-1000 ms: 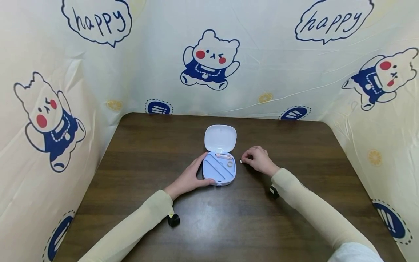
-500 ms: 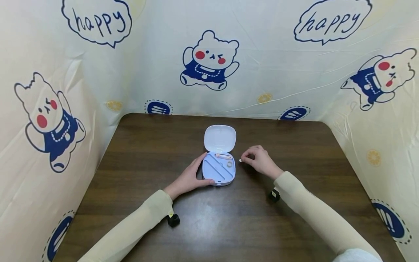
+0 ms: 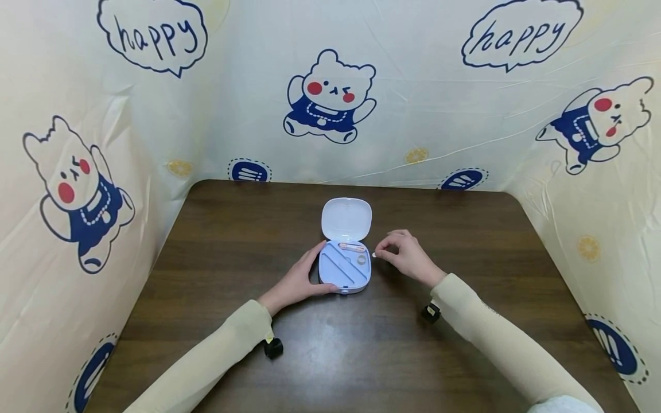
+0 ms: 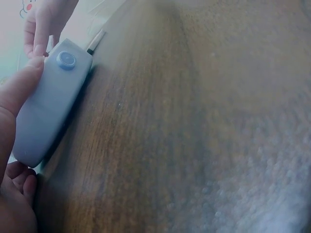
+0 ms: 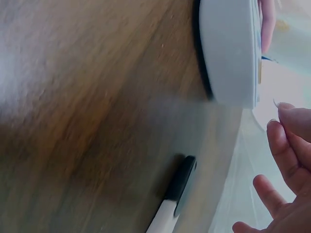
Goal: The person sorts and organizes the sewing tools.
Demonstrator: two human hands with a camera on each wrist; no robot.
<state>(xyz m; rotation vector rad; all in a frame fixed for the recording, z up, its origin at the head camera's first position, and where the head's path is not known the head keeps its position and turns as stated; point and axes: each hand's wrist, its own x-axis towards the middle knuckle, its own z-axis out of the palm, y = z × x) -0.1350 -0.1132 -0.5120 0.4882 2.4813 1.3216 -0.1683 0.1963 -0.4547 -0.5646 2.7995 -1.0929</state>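
Note:
A pale blue jewelry box (image 3: 338,272) stands with its lid (image 3: 346,219) raised at the back. My left hand (image 3: 296,283) grips its left side, thumb along the front by the round latch (image 4: 66,60). Inside, beyond a diagonal divider, lie a slim pinkish piece (image 3: 352,247) and a ring (image 3: 361,260). Just right of the box, the thumb and index fingertip of my right hand (image 3: 408,258) pinch a small white piece (image 3: 374,255). Its thin, shiny edge (image 5: 276,103) peeks out between the fingertips in the right wrist view; I cannot tell its kind.
The box rests on a dark brown wooden table (image 3: 232,229), with a printed cloth (image 3: 248,103) hanging around the back and sides. In the right wrist view, a slender black-and-white object (image 5: 181,179) shows low, below the hand. A black device (image 3: 431,312) is worn at the right wrist.
My right hand has moved slightly left, bringing the small white piece nearer the right side of the box. The left hand and the box stay where they were.

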